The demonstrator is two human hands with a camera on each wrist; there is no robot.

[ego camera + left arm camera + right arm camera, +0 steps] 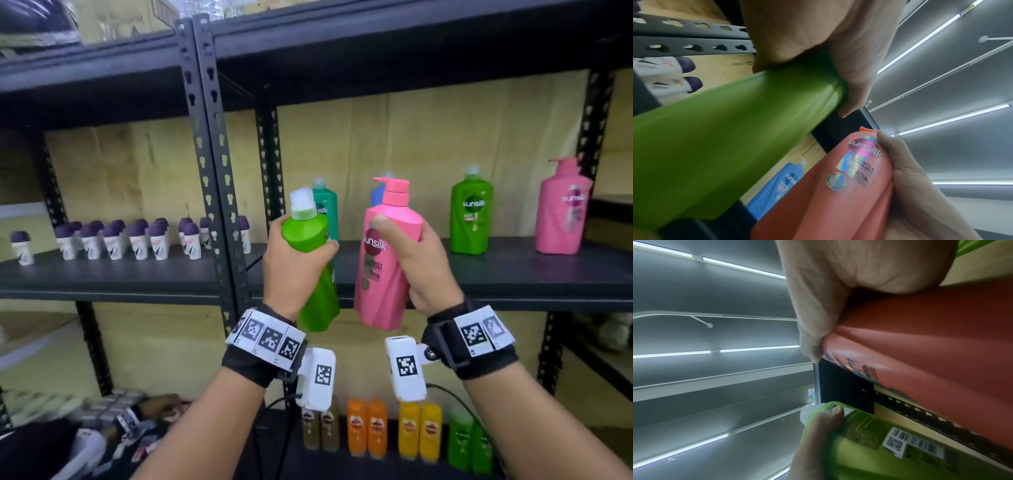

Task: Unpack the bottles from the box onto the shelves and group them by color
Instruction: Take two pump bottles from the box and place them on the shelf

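My left hand [294, 263] grips a light green bottle [308, 236] with a white cap, held tilted in front of the middle shelf [513, 274]. My right hand [414, 260] grips a pink pump bottle [383, 267] beside it. Both bottles hang in the air, close together without touching. In the left wrist view the green bottle [735, 138] fills the frame, with the pink bottle [838, 186] below it. In the right wrist view the pink bottle [931, 345] sits above the green bottle [869, 443]. On the shelf behind stand a teal bottle [327, 209], a blue bottle [376, 197], a green bottle [471, 216] and a pink bottle [563, 209].
Several small purple-capped white bottles [137, 240] crowd the left shelf bay. Black perforated uprights [219, 171] divide the bays. The lower shelf holds brown, orange, yellow and green bottles [394, 431]. Another person's hand [154, 409] reaches in at lower left.
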